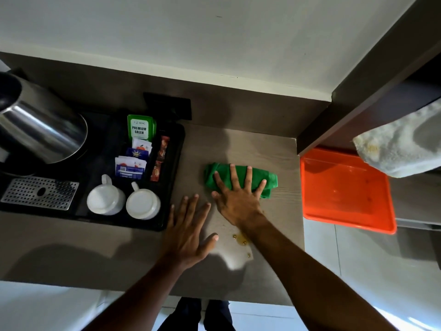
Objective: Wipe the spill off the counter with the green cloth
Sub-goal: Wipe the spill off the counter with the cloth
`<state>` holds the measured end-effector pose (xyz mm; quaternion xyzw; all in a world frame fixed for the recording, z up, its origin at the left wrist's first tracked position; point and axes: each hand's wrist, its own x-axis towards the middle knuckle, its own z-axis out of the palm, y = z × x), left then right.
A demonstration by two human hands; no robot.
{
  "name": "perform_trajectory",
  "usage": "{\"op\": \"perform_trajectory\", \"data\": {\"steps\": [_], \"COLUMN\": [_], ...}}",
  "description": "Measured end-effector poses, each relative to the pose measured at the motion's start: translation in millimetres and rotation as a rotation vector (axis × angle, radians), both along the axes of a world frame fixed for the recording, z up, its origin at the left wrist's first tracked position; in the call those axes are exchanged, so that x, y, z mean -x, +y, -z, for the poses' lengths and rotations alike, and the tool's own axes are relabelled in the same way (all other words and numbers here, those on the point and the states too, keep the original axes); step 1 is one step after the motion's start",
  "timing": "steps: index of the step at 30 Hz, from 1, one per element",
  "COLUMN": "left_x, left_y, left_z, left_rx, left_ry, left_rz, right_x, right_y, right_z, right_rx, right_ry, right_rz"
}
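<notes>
A folded green cloth lies on the grey-brown counter, right of centre. My right hand rests flat on the cloth with its fingers spread over it, palm on the counter just in front. My left hand lies flat on the counter to the left, fingers apart, holding nothing. A small yellowish spill of drops sits near the front of the counter, beside my right wrist and behind the cloth's path.
A black tray at the left holds a steel kettle, two upturned white cups, tea sachets and a drip grate. An orange plastic tray sits right of the counter's edge. A pale towel hangs at the far right.
</notes>
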<state>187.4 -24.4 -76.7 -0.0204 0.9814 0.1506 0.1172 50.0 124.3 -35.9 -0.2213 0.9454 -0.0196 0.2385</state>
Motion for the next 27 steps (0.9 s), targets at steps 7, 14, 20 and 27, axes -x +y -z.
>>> {"op": "perform_trajectory", "data": {"steps": [7, 14, 20, 27], "left_x": [-3, -2, -3, -3], "left_y": [0, 3, 1, 0], "left_z": [4, 5, 7, 11], "left_rx": [-0.083, -0.029, 0.008, -0.005], "left_ry": [0.084, 0.144, 0.135, 0.179], "left_rz": [-0.027, -0.049, -0.018, -0.028], "right_x": [45, 3, -22, 43], "right_y": [30, -48, 87, 8], "right_z": [7, 13, 18, 25], "right_rx": [-0.003, 0.040, -0.021, 0.059], "right_ry": [-0.018, 0.024, 0.127, 0.074], "right_rz": [0.227, -0.047, 0.127, 0.255]}}
